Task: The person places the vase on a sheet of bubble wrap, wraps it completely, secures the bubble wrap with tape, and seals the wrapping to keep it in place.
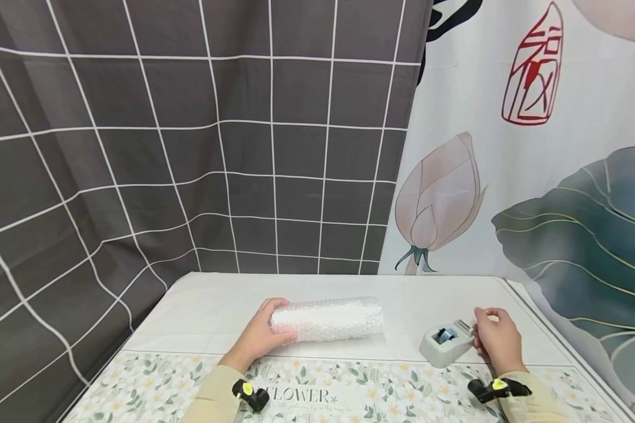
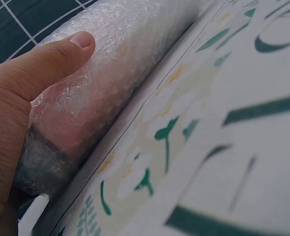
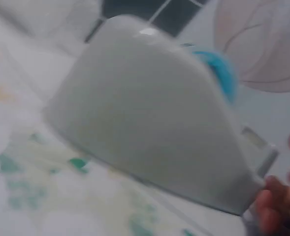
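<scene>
A roll-shaped bundle in clear bubble wrap (image 1: 328,319) lies across the white part of the table. My left hand (image 1: 261,332) grips its left end, thumb along the near side and fingers over the far side. Close up in the left wrist view, the thumb presses the bubble wrap (image 2: 130,54). To the right stands a light grey tape dispenser (image 1: 444,346) with a blue roll of tape (image 3: 221,73) in it. My right hand (image 1: 498,341) is at its cutter end, fingers curled against the front corner; I cannot tell if a strip of tape is between them.
A flower-print cloth with lettering (image 1: 301,392) covers the near part of the table. Behind it hang a dark grid-patterned curtain (image 1: 243,147) and a white curtain with a printed flower bud (image 1: 441,194). Both wrists wear black straps with small cameras.
</scene>
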A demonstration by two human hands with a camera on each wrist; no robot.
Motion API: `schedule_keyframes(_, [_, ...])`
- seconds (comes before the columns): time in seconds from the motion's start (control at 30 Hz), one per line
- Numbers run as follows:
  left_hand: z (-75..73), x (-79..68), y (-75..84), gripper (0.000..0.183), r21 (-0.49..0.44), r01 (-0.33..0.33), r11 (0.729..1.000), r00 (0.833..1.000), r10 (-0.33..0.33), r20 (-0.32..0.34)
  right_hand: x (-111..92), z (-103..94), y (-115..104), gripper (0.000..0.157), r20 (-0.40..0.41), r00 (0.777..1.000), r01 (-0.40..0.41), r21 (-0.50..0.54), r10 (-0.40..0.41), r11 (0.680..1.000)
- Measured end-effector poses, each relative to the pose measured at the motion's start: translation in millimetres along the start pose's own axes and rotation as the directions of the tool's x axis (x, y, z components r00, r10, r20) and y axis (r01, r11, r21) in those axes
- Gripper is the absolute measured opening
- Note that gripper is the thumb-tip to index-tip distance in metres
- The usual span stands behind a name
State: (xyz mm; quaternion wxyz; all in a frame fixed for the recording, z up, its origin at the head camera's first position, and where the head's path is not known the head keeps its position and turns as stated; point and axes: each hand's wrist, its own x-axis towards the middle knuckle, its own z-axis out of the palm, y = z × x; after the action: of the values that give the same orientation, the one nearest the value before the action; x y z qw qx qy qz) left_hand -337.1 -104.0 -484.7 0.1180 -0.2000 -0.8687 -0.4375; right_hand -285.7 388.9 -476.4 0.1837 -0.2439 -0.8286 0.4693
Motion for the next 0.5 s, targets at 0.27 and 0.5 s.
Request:
schedule_keyframes(0.27, [1.0, -0.1, -2.0, 0.076, 0.059, 0.016, 0.998, 1.0, -0.016, -0.006, -4.8, 2.8, -12.3, 0.059, -0.24, 0.956, 0.116, -0.21, -0.166, 0.971])
schedule_keyframes(0.5, [-0.4, 0.3, -2.2, 0.075, 0.061, 0.025, 0.998, 1.0, -0.025, -0.002, -18.1, 19.3, -39.0, 0.053, -0.282, 0.867, 0.328, -0.301, -0.412, 0.896])
